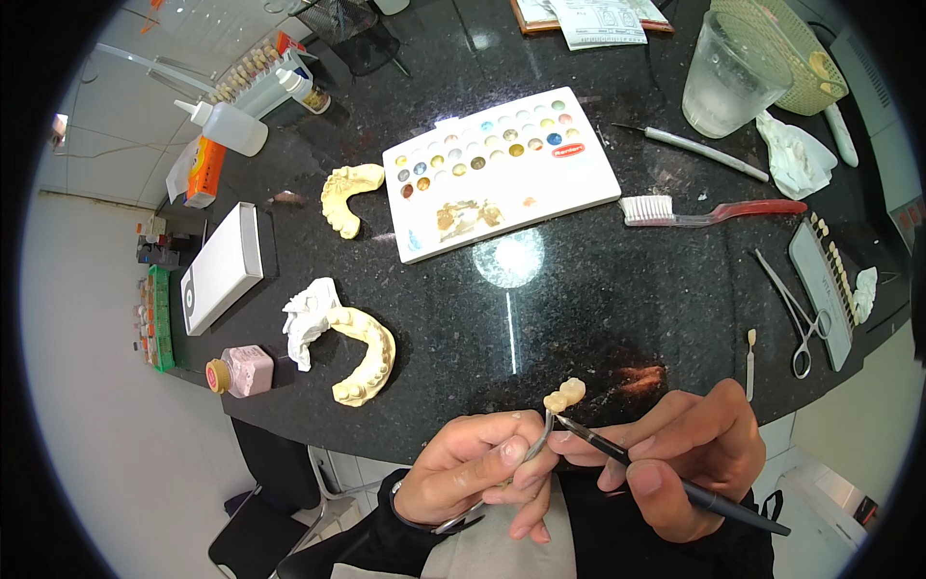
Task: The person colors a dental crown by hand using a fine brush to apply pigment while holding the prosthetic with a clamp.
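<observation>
My left hand (477,473) is closed on curved metal forceps (536,444), whose tip holds a small tooth-coloured dental piece (573,392) above the bench's front edge. My right hand (690,454) grips a thin black brush (712,500); its fine tip touches or nearly touches the lower part of the piece. A yellow plaster jaw model (368,352) sits to the left beside crumpled white tissue (307,314). A second model (338,198) lies farther back, next to a white palette (492,198) with rows of coloured wells and brownish smears.
The black bench (444,318) carries a white box (222,270), pink jar (251,371), squeeze bottle (236,130), plastic cup (723,87) and basket (810,87). At right are a handled tool (714,154), toothbrush (752,209), scissor-like clamp (786,299) and shade guide (818,289). A black chair (251,540) stands lower left.
</observation>
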Demonstrator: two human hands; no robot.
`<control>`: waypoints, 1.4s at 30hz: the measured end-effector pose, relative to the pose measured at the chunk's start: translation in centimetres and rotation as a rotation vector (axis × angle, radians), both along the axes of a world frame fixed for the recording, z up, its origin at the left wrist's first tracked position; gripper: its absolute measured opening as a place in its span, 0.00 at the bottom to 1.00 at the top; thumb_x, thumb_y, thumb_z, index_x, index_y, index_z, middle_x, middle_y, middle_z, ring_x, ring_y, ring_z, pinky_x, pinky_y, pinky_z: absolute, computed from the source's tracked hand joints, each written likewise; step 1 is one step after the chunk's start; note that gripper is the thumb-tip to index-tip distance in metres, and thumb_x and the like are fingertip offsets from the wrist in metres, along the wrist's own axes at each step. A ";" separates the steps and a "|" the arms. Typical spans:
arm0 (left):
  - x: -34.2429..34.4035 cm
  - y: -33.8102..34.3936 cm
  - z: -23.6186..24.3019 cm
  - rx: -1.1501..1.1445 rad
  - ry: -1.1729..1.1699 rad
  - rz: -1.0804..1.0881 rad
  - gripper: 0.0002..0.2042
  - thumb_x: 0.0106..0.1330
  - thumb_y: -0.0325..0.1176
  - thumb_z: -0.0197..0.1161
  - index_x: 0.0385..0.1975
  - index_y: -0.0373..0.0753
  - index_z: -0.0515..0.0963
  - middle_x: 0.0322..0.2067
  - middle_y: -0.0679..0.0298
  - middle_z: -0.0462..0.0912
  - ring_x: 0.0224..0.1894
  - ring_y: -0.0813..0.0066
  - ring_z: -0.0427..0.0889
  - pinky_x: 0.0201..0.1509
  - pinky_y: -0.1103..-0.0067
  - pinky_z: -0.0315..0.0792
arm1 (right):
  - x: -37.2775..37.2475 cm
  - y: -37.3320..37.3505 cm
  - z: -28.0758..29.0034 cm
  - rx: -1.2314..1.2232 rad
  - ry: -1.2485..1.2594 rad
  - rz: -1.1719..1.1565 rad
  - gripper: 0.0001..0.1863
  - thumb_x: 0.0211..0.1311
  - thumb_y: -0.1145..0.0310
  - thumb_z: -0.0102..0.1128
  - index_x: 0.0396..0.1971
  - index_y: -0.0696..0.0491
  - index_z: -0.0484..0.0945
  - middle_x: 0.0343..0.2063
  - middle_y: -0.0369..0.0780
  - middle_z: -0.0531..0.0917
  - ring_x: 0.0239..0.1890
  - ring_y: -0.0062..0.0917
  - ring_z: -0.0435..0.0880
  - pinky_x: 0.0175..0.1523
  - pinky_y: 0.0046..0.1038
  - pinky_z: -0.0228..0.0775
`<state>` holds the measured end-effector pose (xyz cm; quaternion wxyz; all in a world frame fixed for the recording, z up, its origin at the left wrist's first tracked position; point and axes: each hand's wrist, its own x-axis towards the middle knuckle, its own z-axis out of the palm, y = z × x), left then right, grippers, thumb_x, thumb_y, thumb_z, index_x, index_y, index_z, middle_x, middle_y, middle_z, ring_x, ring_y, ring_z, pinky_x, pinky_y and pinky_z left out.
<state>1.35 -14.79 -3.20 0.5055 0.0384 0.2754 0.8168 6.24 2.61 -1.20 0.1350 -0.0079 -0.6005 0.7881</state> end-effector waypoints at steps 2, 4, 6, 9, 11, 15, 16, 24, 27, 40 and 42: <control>0.0 0.0 0.0 0.005 -0.001 -0.011 0.16 0.66 0.35 0.35 0.43 0.25 0.60 0.14 0.68 0.57 0.14 0.71 0.71 0.28 0.67 0.77 | 0.0 -0.2 0.0 0.001 0.010 -0.018 0.12 0.52 0.74 0.54 0.27 0.62 0.60 0.22 0.55 0.76 0.19 0.24 0.79 0.24 0.19 0.74; -0.1 -0.1 0.0 0.007 -0.005 -0.014 0.17 0.66 0.35 0.35 0.43 0.25 0.60 0.15 0.68 0.57 0.14 0.71 0.71 0.28 0.68 0.77 | -0.2 -0.5 -0.2 -0.035 0.015 -0.043 0.12 0.52 0.73 0.54 0.27 0.62 0.60 0.22 0.55 0.76 0.19 0.25 0.79 0.24 0.20 0.74; -0.1 -0.1 -0.1 0.016 -0.012 -0.013 0.17 0.66 0.35 0.35 0.43 0.25 0.60 0.15 0.68 0.57 0.14 0.71 0.71 0.28 0.68 0.77 | 0.0 -0.2 0.3 0.002 -0.051 -0.008 0.12 0.52 0.73 0.54 0.27 0.62 0.60 0.22 0.54 0.76 0.19 0.25 0.79 0.25 0.21 0.74; 0.0 -0.1 -0.2 0.053 -0.024 0.001 0.17 0.66 0.35 0.35 0.44 0.24 0.60 0.15 0.68 0.57 0.14 0.72 0.71 0.28 0.68 0.77 | 0.1 -0.5 0.7 -0.007 -0.100 -0.039 0.12 0.52 0.72 0.54 0.27 0.61 0.60 0.21 0.52 0.76 0.20 0.26 0.79 0.27 0.22 0.75; 0.0 0.0 0.0 0.028 -0.034 -0.008 0.17 0.66 0.36 0.36 0.42 0.25 0.61 0.15 0.68 0.57 0.14 0.72 0.71 0.28 0.68 0.77 | 0.2 -0.6 1.0 -0.026 -0.107 -0.067 0.12 0.52 0.72 0.54 0.27 0.61 0.60 0.21 0.52 0.76 0.20 0.26 0.79 0.28 0.23 0.75; -0.5 0.0 -0.1 0.032 0.006 -0.067 0.15 0.66 0.37 0.36 0.36 0.28 0.61 0.13 0.68 0.57 0.16 0.71 0.72 0.29 0.68 0.78 | 0.1 -0.3 0.7 -0.032 -0.094 -0.043 0.12 0.52 0.72 0.54 0.26 0.61 0.60 0.21 0.52 0.76 0.21 0.27 0.80 0.29 0.24 0.76; -0.5 0.0 -0.1 0.028 -0.003 -0.071 0.15 0.66 0.37 0.36 0.34 0.29 0.61 0.13 0.68 0.57 0.16 0.71 0.72 0.29 0.68 0.78 | 0.1 -0.3 0.5 -0.026 -0.087 -0.033 0.12 0.52 0.72 0.54 0.26 0.61 0.60 0.21 0.52 0.76 0.21 0.27 0.80 0.29 0.24 0.76; -0.8 -0.2 0.2 -0.008 -0.034 -0.133 0.15 0.66 0.39 0.37 0.31 0.30 0.61 0.13 0.68 0.58 0.18 0.71 0.73 0.32 0.67 0.77 | 0.0 0.5 0.5 0.023 -0.047 0.033 0.12 0.53 0.72 0.53 0.26 0.61 0.60 0.17 0.48 0.74 0.21 0.28 0.80 0.29 0.24 0.76; -0.7 -0.2 0.1 -0.013 -0.021 -0.122 0.15 0.66 0.39 0.37 0.32 0.30 0.61 0.13 0.68 0.58 0.18 0.71 0.73 0.31 0.67 0.77 | -0.1 0.8 0.4 0.047 -0.050 0.060 0.12 0.53 0.73 0.53 0.26 0.62 0.60 0.18 0.49 0.75 0.22 0.28 0.80 0.28 0.24 0.76; -0.4 0.2 1.1 -0.139 -0.020 -0.074 0.16 0.65 0.41 0.37 0.21 0.36 0.61 0.12 0.70 0.56 0.15 0.78 0.68 0.27 0.78 0.74 | -0.1 0.6 0.3 0.027 -0.041 0.051 0.12 0.52 0.73 0.54 0.27 0.62 0.61 0.18 0.49 0.75 0.17 0.22 0.78 0.27 0.23 0.75; -0.5 0.2 1.1 -0.138 -0.023 -0.080 0.16 0.65 0.40 0.37 0.21 0.36 0.61 0.12 0.70 0.56 0.15 0.78 0.69 0.27 0.78 0.74 | -0.1 0.4 0.1 0.014 -0.030 0.023 0.12 0.52 0.72 0.54 0.26 0.61 0.61 0.18 0.49 0.75 0.16 0.21 0.78 0.26 0.22 0.75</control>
